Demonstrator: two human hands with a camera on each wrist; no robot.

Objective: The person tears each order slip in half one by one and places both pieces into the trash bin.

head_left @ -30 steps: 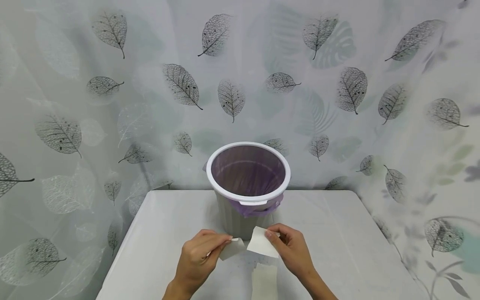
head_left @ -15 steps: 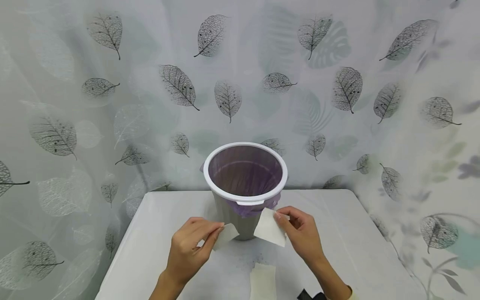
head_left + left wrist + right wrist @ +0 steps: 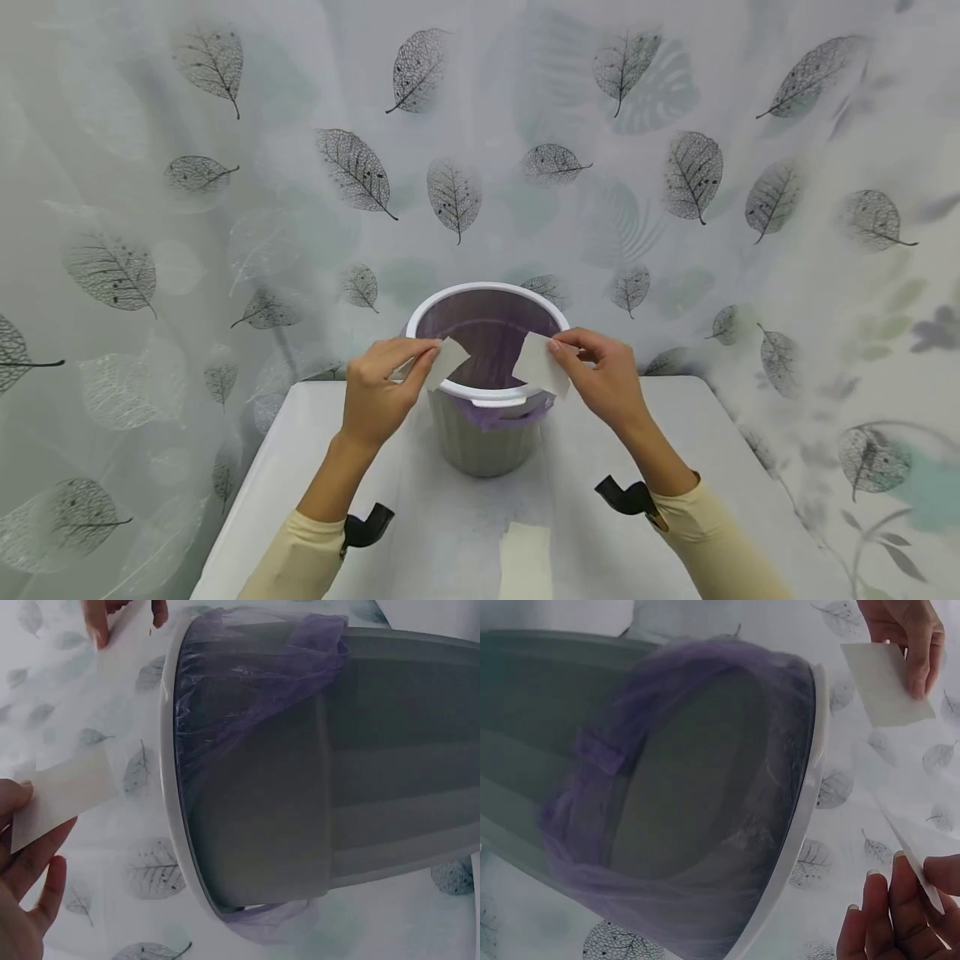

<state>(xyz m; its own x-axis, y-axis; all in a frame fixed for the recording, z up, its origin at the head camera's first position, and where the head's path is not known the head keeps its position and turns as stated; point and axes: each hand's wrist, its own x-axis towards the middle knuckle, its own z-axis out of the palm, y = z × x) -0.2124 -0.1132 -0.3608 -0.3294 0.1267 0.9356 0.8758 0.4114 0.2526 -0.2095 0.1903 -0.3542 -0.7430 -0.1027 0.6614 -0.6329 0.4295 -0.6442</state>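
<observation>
Head view, left hand (image 3: 381, 387), right hand (image 3: 606, 377) higher, papers (image 3: 451, 360) above bin rim (image 3: 487, 393)

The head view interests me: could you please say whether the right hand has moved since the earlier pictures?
Yes, upward in the picture: against the bin, the right hand has risen from base level to rim level.

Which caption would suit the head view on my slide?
Left hand and right hand each pinch a paper piece above a purple-lined bin.
</observation>
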